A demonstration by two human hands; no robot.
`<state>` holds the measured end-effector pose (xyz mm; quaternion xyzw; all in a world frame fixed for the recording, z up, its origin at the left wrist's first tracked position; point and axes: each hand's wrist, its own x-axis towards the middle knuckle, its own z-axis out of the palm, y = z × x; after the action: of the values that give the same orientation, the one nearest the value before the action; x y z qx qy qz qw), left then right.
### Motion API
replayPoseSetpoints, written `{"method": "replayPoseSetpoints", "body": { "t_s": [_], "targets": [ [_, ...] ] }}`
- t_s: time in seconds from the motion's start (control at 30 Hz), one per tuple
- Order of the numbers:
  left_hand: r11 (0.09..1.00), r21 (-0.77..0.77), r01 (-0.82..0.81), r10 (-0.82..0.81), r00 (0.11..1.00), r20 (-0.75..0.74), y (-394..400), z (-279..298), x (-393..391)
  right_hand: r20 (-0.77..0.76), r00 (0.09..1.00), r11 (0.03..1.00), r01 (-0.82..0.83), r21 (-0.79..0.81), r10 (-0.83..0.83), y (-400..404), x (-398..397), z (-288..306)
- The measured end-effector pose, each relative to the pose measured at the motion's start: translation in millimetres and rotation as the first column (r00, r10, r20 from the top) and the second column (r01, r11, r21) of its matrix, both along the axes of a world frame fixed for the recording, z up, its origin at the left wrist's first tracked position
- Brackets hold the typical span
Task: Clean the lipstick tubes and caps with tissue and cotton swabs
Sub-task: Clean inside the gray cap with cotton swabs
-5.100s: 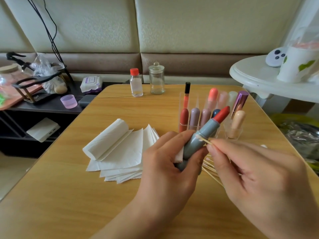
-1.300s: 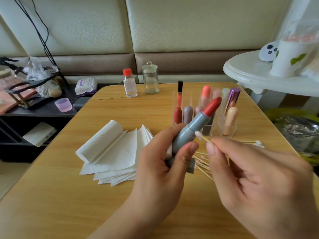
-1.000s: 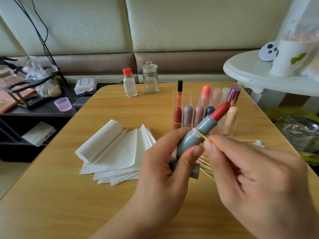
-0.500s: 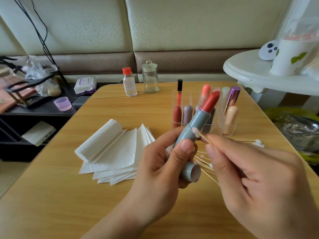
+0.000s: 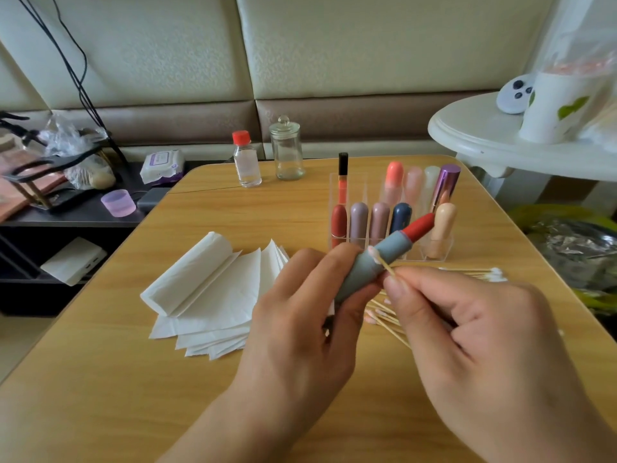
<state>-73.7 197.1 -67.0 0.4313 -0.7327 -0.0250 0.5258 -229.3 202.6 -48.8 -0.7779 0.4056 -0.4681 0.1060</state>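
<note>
My left hand (image 5: 300,315) grips an uncapped grey-blue lipstick tube (image 5: 377,259), tilted up to the right, with its red bullet (image 5: 419,226) extended. My right hand (image 5: 467,329) pinches a wooden cotton swab (image 5: 384,265); its white tip touches the tube's side near the collar. Loose cotton swabs (image 5: 387,320) lie on the table under my hands, and more (image 5: 480,273) lie to the right. A fanned stack of white tissues (image 5: 213,295) lies to the left. The tube's cap is hidden behind my left hand.
A clear organiser (image 5: 434,250) holds several capped lipsticks behind my hands. A red-capped bottle (image 5: 246,162) and a glass jar (image 5: 286,149) stand at the wooden table's (image 5: 100,396) far edge. A white side table (image 5: 500,145) stands to the right, a dark shelf (image 5: 66,215) to the left.
The tube has tilted lower and further right in my left hand, and its grey cap has gone out of sight. The swab tip stays against the tube's side.
</note>
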Motion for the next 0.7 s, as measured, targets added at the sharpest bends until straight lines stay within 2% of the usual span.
{"method": "replayPoseSetpoints", "body": {
  "t_s": [0.13,0.2,0.3,0.37,0.43,0.53,0.6,0.7],
  "targets": [
    [0.987,-0.139,-0.078,0.109,0.967,0.231,-0.4,-0.7,4.4,0.047,0.998,0.994,0.025,0.109,-0.030,0.3,0.5,-3.8],
    [0.990,-0.116,-0.076,0.101,0.969,0.227,-0.7,-1.5,3.7,0.053,0.998,0.993,0.027,0.113,-0.033,0.2,1.4,-5.2],
    [0.998,0.063,0.004,-0.005,1.000,0.020,-0.5,-1.8,1.4,0.027,0.999,0.999,0.028,0.046,-0.030,-0.3,2.4,-5.8],
    [0.976,0.195,0.092,-0.066,0.989,-0.136,0.6,-3.2,-0.6,0.015,0.999,0.999,0.033,0.004,-0.033,-1.7,1.2,-6.2],
    [0.909,0.323,0.263,-0.141,0.924,-0.354,3.0,-2.4,-3.4,0.012,0.999,0.999,0.043,-0.032,-0.042,-3.4,-0.1,-6.8],
    [0.786,0.391,0.478,-0.171,0.777,-0.606,5.6,2.8,-6.1,0.003,0.997,0.991,0.077,-0.113,-0.077,-5.1,-2.5,-8.6],
    [0.724,0.396,0.565,-0.171,0.703,-0.691,5.1,4.8,-5.3,0.002,0.994,0.979,0.110,-0.170,-0.111,-5.3,-4.1,-9.1],
    [0.681,0.393,0.618,-0.178,0.660,-0.730,2.2,2.9,-3.4,0.016,0.991,0.967,0.131,-0.218,-0.131,-5.2,-6.5,-10.3]
  ]
}}
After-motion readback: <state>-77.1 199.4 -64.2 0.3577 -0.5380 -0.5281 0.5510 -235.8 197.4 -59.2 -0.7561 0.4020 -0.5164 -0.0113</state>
